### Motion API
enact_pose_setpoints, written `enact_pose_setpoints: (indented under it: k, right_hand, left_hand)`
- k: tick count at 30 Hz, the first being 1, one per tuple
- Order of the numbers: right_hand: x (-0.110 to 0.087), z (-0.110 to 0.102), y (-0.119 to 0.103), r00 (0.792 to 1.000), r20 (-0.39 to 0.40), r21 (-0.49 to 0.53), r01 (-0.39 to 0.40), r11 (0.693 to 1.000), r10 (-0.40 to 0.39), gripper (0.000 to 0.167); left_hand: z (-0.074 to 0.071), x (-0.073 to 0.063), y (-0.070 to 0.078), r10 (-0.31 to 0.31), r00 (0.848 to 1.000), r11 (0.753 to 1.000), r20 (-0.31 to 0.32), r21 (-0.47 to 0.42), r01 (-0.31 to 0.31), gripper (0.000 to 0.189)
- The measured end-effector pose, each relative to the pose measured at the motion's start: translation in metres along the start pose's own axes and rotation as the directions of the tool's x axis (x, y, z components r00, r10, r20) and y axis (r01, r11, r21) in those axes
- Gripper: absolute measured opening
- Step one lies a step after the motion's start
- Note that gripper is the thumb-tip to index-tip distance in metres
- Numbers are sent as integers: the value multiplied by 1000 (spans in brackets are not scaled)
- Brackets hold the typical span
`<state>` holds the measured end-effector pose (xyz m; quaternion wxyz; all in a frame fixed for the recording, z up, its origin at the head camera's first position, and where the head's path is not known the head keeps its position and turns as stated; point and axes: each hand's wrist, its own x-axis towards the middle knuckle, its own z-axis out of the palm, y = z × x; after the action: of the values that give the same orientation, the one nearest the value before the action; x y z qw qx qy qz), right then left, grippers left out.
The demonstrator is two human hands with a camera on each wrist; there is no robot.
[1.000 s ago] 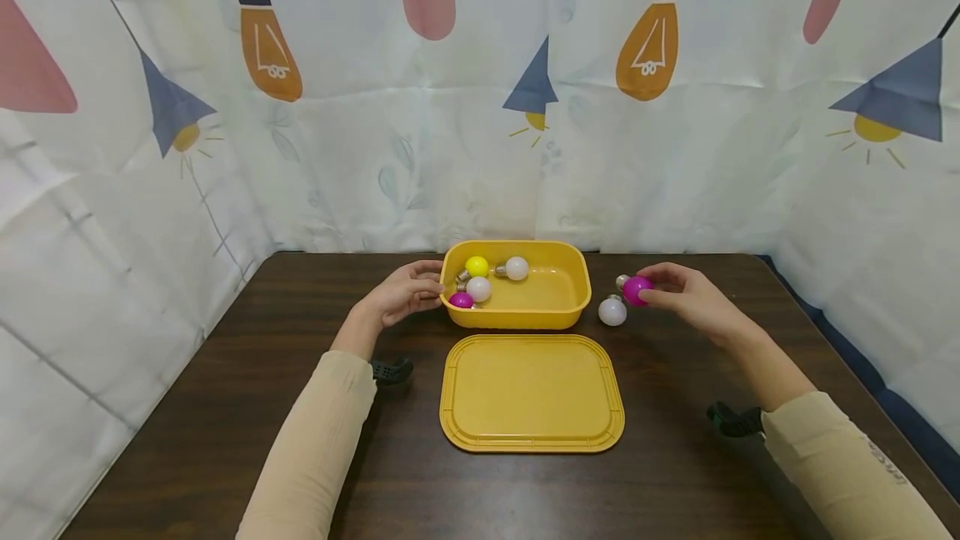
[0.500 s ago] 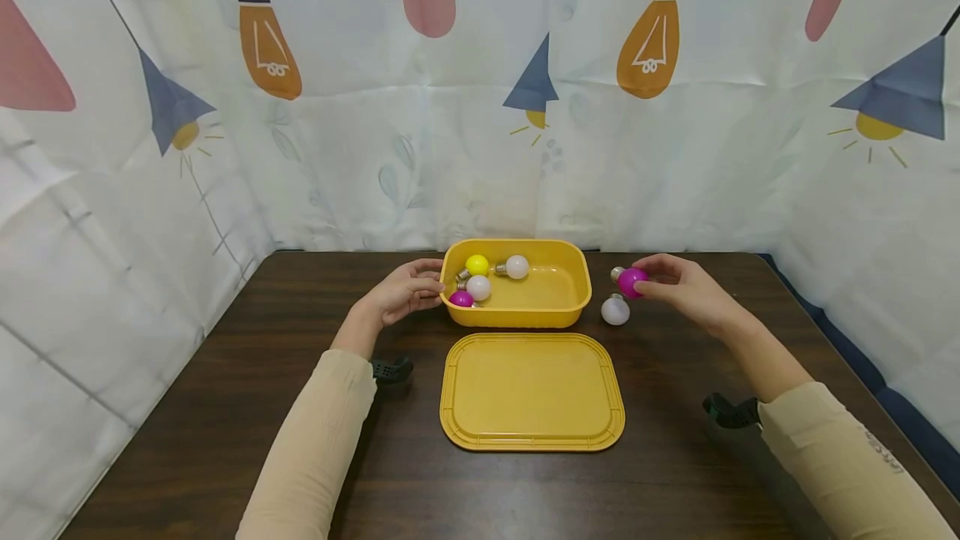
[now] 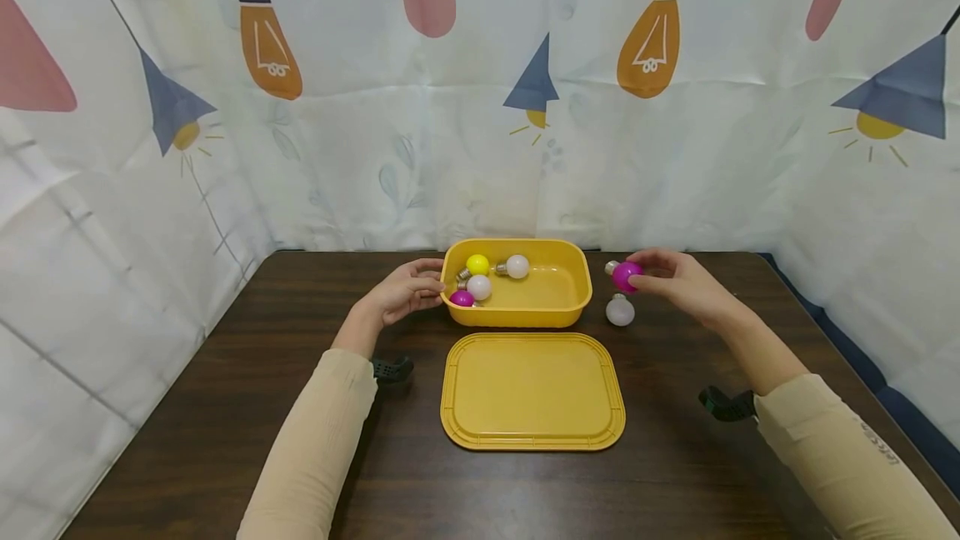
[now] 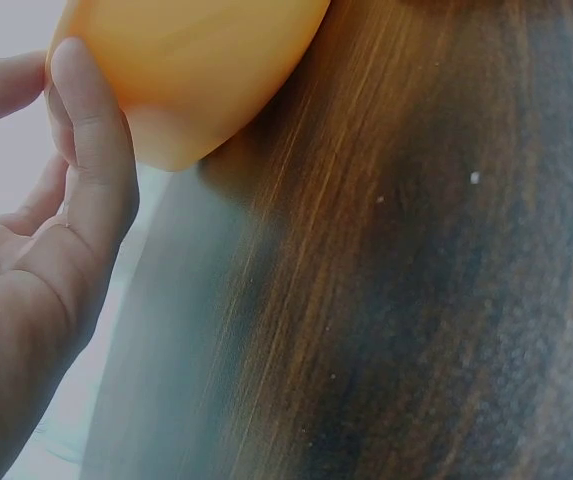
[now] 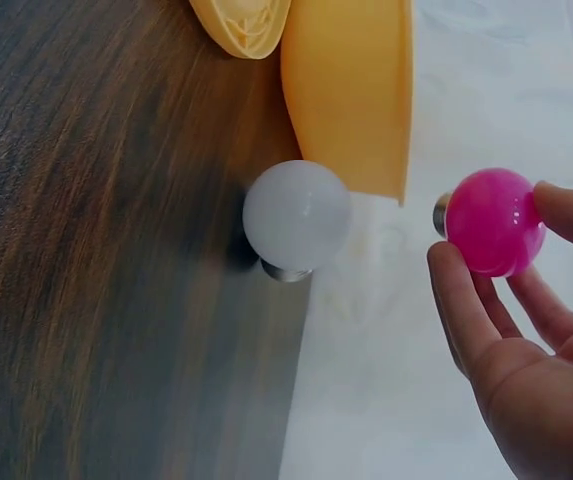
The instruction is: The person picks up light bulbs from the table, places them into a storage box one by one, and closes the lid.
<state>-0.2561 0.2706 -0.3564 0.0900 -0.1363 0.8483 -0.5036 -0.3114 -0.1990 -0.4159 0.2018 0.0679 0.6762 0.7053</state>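
My right hand (image 3: 678,286) pinches a magenta light bulb (image 3: 626,277) between thumb and fingers, its metal base pointing left toward the box. In the right wrist view the magenta bulb (image 5: 493,222) shows clear of the table. Just below it in the head view, a white light bulb (image 3: 620,312) lies on the table right of the box. My left hand (image 3: 408,290) holds the left end of the yellow plastic box (image 3: 555,319), thumb and fingers at its rim. Inside the box lie a yellow bulb (image 3: 477,265), a magenta bulb (image 3: 462,298) and two white bulbs (image 3: 517,266).
A flat yellow lid (image 3: 532,392) lies on the dark wooden table (image 3: 540,494) in front of the box. Behind the table's far edge hangs a white curtain (image 3: 480,173) printed with lamps and bulbs.
My right hand has carried the magenta bulb left and slightly up toward the box. The loose white bulb has shifted a little to the right. My left hand has stayed on the box.
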Motion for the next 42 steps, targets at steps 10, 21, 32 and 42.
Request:
enact_pose_setpoints:
  k: [10,21,32,42]
  right_hand:
    - [4,2,-7,1000,7,-13,17,1000,-17,53]
    - [12,11,-8,1000,11,9,26,1000,-26,54]
    - [17,19,-15,999,19,30,30,999,-30,54]
    - [24,26,-16,999,30,64,35,997,-37,53]
  left_hand:
    - [1,0,0,-2,1000,1000,-18,-2,2,58]
    - [-1,1,-1,1,1000,1000,-10,-1,-1,59]
    - [0,1,-1,1,1000,1000,-18,1,-1,59]
    - [-1,2,-2,-3,1000,1000,-19,-3,3,58]
